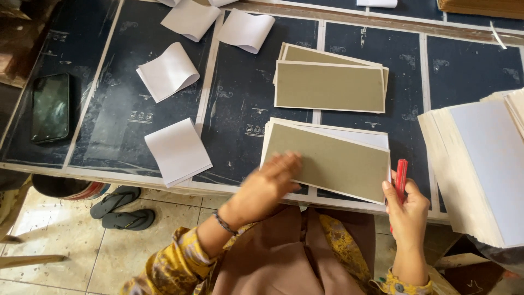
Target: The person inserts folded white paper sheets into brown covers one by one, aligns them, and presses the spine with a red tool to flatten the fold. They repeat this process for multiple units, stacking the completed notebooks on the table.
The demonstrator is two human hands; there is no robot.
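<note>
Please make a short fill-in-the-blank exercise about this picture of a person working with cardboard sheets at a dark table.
1. The right hand holds a ____ pen.
2. The left hand rests on the near stack of olive cardboard sheets, and its wrist wears a dark ____.
3. A black ____ lies at the table's far left edge.
4. Under the table, a pair of dark ____ lies on the tiled floor.

Missing words: red; bracelet; phone; sandals

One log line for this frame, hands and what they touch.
left hand: flat on olive card | right hand: holds red pen | table: card stacks, white sheets
</note>
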